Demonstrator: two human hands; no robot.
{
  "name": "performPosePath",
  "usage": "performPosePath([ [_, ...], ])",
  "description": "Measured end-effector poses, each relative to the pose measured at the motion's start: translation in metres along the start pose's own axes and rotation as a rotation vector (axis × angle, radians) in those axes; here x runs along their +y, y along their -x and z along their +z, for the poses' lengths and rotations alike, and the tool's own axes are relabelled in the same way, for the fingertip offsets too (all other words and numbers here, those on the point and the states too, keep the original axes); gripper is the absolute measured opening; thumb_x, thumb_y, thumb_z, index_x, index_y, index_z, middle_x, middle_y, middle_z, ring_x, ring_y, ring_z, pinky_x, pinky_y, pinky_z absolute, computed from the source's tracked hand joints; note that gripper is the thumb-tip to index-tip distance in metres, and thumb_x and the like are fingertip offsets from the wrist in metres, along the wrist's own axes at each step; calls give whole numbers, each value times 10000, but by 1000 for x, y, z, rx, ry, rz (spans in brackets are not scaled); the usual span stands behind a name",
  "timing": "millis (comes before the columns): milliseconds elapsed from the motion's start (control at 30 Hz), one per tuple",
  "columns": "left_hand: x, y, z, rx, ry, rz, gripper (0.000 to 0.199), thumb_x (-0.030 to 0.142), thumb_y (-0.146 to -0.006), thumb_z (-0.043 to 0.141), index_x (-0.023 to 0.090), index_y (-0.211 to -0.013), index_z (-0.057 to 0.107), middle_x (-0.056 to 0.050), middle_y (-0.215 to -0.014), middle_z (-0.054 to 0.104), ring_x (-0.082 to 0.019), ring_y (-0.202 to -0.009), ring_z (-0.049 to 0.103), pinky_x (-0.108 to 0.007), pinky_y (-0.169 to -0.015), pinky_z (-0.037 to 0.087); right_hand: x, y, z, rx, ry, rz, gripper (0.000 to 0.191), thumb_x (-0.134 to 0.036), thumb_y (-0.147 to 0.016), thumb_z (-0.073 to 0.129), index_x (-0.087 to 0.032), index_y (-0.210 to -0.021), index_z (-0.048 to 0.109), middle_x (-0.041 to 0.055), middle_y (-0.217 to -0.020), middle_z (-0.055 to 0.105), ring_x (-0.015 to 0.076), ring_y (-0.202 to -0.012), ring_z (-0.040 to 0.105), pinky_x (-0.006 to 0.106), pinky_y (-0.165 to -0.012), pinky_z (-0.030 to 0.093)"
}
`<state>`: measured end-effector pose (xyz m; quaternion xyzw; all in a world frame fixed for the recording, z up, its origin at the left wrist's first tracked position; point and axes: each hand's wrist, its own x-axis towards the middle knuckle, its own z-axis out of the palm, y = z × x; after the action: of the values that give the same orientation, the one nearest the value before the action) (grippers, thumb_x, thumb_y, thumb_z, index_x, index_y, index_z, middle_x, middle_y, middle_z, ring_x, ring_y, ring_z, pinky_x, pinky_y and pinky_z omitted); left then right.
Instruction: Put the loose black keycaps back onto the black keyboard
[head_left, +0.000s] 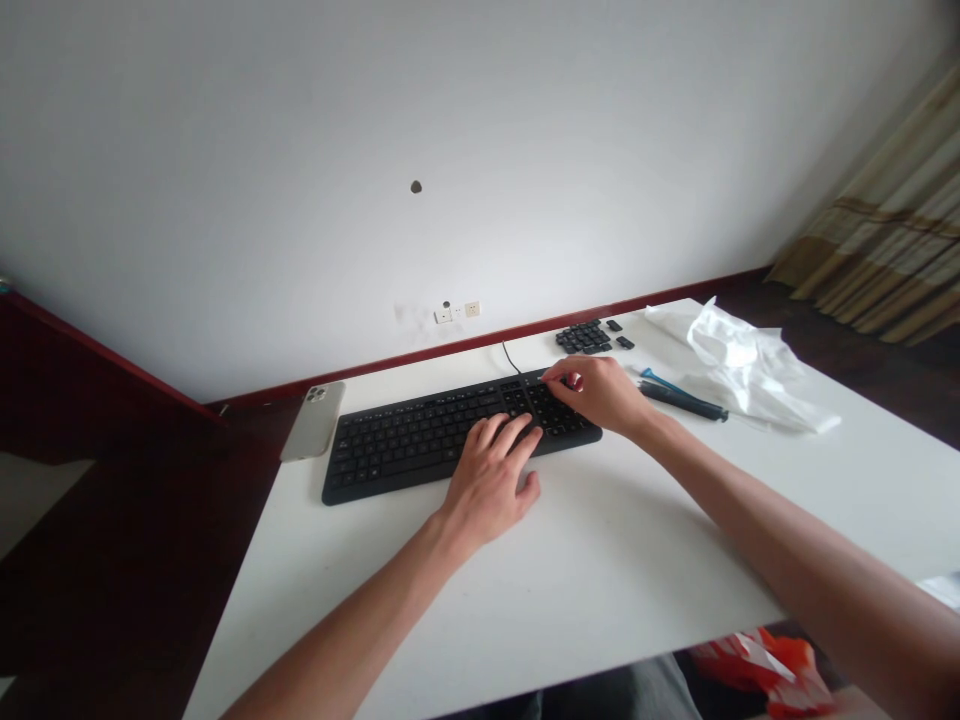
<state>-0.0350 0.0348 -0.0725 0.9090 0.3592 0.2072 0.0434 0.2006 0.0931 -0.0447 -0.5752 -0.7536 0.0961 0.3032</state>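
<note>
- The forearms [345, 620] reach in from the lower left and lower right of the frame; a red bag [780, 672] sits below the bench [600, 560] edge at lower right
- The black keyboard [420, 435] lies slightly aslant on the bench, at the frame's middle; a thin cable [511, 356] runs up behind it
- The left hand [491, 478] rests on its right part, fingers loosely spread; the right hand [596, 388] is at the number pad, fingers curled narrow; whether they pinch anything I cannot tell
- Loose black keycaps [585, 337] lie right of centre, beyond the keyboard; a pale phone [312, 422] lies left of it; crumpled white plastic [739, 350] lies at right
</note>
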Motion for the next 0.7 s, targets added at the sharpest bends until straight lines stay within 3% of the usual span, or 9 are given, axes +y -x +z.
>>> performPosePath([
  [133, 0, 1, 2, -2, -23, -2, 548, 277, -921, 603, 237, -1463, 528, -77, -1613, 406, -349, -1488, 312, -629, -1225, 271, 31, -9, 2, 84, 104, 167, 338, -305, -863, 580, -228, -1159, 724, 24, -927, 767, 198, -729, 661, 334, -756, 494],
  [333, -2, 1, 3, 5, -15, 3, 542, 291, -925, 610, 247, -1460, 532, -82, -1616, 399, -352, -1505, 293, -639, -1224, 270, 54, -13, 17, 50, 201, 296, 678, -310, -860, 571, -179, -1512, 440, 44, -898, 767, 260, -816, 688, 347, -762, 494],
  [500, -4, 4, 1, 7, -3, -20, 538, 316, -915, 635, 262, -1443, 549, -83, -1601, 406, -348, -1498, 302, -629, -1231, 256, 48, -18, 25, 63, 381, 327, 640, -287, -935, 469, -161, -1552, 353, 130, -939, 763, 301, -779, 701, 381, -732, 491],
  [700, -4, 6, -2, 9, 10, -5, 525, 312, -905, 644, 259, -1423, 571, -84, -1590, 416, -346, -1496, 302, -624, -1232, 261, 46, -30, 25, 10, 487, 299, 527, -348, -984, 422, -159, -1475, 451, 181, -951, 755, 344, -797, 709, 406, -705, 481],
])
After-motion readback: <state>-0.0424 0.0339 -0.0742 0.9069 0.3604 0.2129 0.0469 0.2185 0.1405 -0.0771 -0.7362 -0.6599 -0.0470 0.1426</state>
